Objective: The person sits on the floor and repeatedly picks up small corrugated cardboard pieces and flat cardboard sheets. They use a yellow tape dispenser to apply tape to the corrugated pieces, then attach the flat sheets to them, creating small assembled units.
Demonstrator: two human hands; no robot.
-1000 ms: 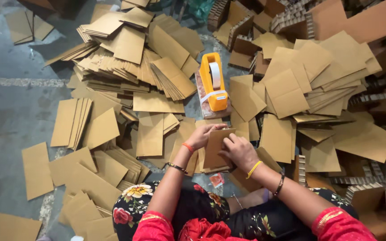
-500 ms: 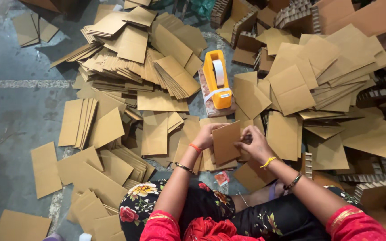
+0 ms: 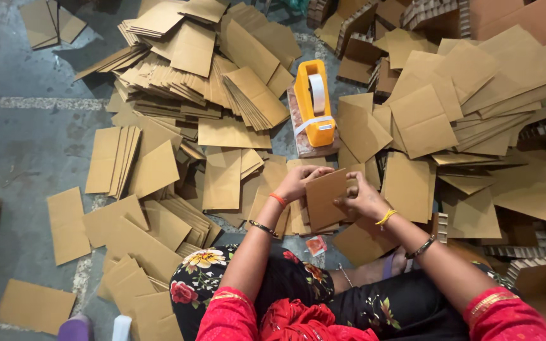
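I sit on the floor and hold a brown cardboard piece (image 3: 325,200) in front of my knees. My left hand (image 3: 299,182) grips its upper left edge, fingers curled over the top. My right hand (image 3: 364,199) pinches its right edge. Both wrists carry bangles. Just beyond the cardboard piece stands a yellow tape dispenser (image 3: 314,104) with a white roll, resting on a patterned block.
Heaps of flat cardboard sheets (image 3: 197,69) fan out to the left and ahead. More cardboard sheets (image 3: 469,82) are piled at right, with corrugated strips (image 3: 538,252) beside my right leg. Bare grey floor (image 3: 20,132) lies at far left. A small red wrapper (image 3: 316,245) lies by my knee.
The cardboard piece has tilted and shifted slightly right between my hands. My view has drifted, so the piles sit a little differently in frame.
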